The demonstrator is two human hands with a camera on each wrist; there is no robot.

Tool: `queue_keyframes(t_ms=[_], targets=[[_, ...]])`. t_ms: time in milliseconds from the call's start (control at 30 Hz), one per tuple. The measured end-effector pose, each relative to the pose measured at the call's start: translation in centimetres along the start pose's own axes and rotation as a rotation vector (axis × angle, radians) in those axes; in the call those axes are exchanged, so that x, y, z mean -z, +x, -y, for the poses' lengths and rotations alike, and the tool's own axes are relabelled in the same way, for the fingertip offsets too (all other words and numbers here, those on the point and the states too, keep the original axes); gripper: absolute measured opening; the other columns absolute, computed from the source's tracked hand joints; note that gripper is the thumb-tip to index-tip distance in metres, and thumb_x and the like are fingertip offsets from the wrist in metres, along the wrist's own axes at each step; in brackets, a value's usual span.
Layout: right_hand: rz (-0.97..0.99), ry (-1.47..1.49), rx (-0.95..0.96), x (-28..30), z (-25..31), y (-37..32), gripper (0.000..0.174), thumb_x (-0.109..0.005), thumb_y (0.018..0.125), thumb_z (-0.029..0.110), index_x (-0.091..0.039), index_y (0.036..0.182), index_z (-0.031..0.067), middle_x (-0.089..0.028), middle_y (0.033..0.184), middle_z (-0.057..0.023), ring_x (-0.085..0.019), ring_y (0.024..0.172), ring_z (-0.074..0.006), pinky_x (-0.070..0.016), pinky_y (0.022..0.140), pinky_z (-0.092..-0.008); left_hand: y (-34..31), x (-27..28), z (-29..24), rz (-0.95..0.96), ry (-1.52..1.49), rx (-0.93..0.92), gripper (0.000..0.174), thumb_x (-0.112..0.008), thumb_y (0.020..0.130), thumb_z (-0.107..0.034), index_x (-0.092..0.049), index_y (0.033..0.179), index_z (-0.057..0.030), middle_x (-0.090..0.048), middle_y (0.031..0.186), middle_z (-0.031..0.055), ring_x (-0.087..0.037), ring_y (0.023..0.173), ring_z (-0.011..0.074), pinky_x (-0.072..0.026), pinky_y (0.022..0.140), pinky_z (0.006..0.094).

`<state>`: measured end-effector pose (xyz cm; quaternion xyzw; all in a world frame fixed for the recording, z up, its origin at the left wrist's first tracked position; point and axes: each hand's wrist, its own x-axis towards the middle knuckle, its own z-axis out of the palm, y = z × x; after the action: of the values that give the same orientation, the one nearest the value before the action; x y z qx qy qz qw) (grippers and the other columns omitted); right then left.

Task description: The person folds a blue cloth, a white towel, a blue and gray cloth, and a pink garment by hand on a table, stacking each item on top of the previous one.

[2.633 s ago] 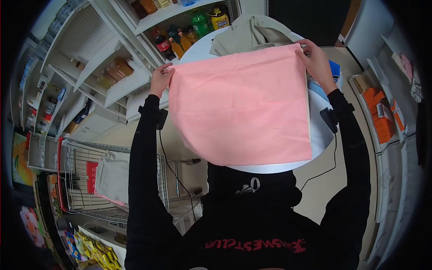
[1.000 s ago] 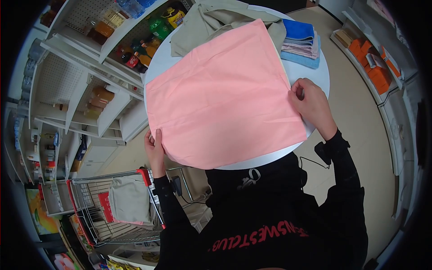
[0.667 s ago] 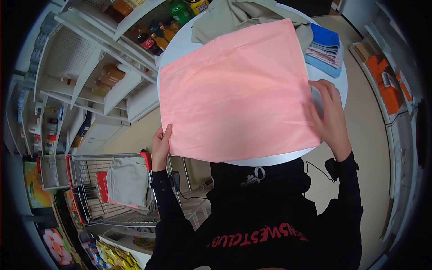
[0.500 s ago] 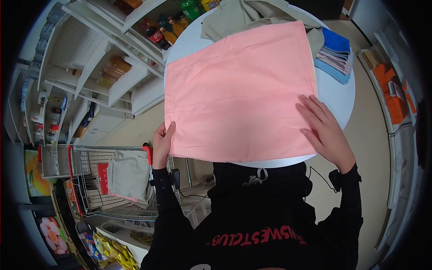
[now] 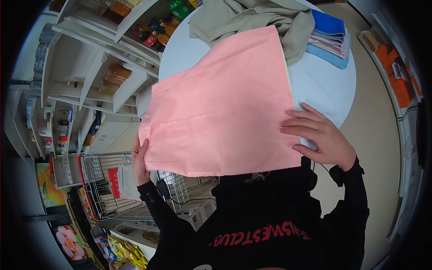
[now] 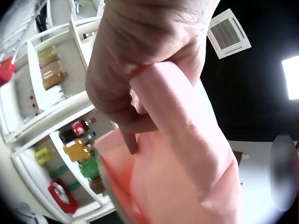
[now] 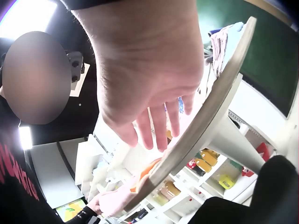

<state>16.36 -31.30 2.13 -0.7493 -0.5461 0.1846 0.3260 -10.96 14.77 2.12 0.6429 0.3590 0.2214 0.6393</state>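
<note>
A pink cloth [image 5: 220, 112] lies spread over the round white table [image 5: 321, 87], its near part overhanging the front edge. A thin pale edge shows along its right side. My left hand [image 5: 140, 159] pinches the cloth at its near left corner; in the left wrist view, the fabric [image 6: 187, 126] bulges in a fold out of the grip between thumb and fingers. My right hand [image 5: 321, 135] lies with fingers extended over the cloth's right edge near the front. From the right wrist view, those fingers [image 7: 159, 128] reach across the table rim.
A crumpled grey-green cloth [image 5: 256, 20] lies at the table's far side. Beside it is a stack of folded blue and pink towels [image 5: 330, 40]. A shopping cart [image 5: 108, 209] with a grey folded cloth [image 5: 127, 177] stands at left. Shelves with bottles [image 5: 150, 39] line the back left.
Both hands first held the far corners up, then lowered the pink cloth and slid to its near sides. The right fingers straightened onto it; the left hand drew its corner left and nearer.
</note>
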Motion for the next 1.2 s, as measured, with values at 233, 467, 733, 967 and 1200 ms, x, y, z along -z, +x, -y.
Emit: queue_keyframes(t_ms=[233,467,733,967,1200], targets=[[-0.078,0.425,-0.044,-0.9,1.6,1.0,0.055,-0.073,0.088,0.006,-0.061,0.142,0.0076,-0.062,0.143,-0.0088,-0.058,0.134,-0.0293,-0.0415,0.117,-0.0465,-2.6,-6.8,-7.1,0.125,-0.016,-0.07,0.059,-0.063,0.1,-0.011,-0.042,0.154,0.0025,-0.06,0.143,0.0152,-0.063,0.123,0.0202,-0.0532,0.099,0.0328],[0.051,1.496,-0.323,-1.9,0.5,4.3,0.073,-0.068,0.096,0.006,-0.033,0.16,0.0073,-0.06,0.142,-0.012,-0.062,0.125,-0.0211,-0.0506,0.104,-0.0381,-6.1,-20.5,-7.4,0.882,-0.175,0.036,0.065,-0.066,0.101,-0.02,-0.04,0.156,0.0014,-0.051,0.153,0.0156,-0.064,0.117,0.0211,-0.0529,0.097,0.0323],[0.061,0.896,-0.373,-1.7,-0.2,4.7,0.083,-0.066,0.098,0.008,-0.017,0.165,0.0103,-0.061,0.126,-0.0117,-0.065,0.102,-0.0177,-0.0543,0.091,-0.0337,-1.8,-20.9,-6.2,0.787,1.003,-0.647,0.075,-0.082,0.084,-0.025,-0.052,0.151,-0.0093,-0.043,0.162,0.0123,-0.044,0.141,0.0311,-0.0381,0.114,0.0463],[0.07,0.722,-0.419,-1.9,0.5,5.0,0.083,-0.064,0.095,0.003,-0.02,0.164,0.014,-0.061,0.111,-0.0099,-0.065,0.096,-0.0179,-0.0545,0.089,-0.033,0.2,-15.9,-6.3,0.751,1.193,-0.679,0.069,-0.083,0.077,-0.017,-0.062,0.143,-0.0163,-0.048,0.158,0.007,-0.038,0.147,0.0345,-0.0354,0.117,0.0477],[-0.023,0.701,-0.369,-3.0,-0.2,4.8,0.08,-0.064,0.094,0.001,-0.024,0.163,0.0128,-0.06,0.098,-0.0077,-0.065,0.091,-0.0152,-0.0537,0.085,-0.0303,1.8,-14.2,-5.4,0.748,1.22,-0.807,0.059,-0.081,0.074,-0.014,-0.07,0.132,-0.02,-0.058,0.149,0.0033,-0.048,0.14,0.0316,-0.0386,0.114,0.0446]])
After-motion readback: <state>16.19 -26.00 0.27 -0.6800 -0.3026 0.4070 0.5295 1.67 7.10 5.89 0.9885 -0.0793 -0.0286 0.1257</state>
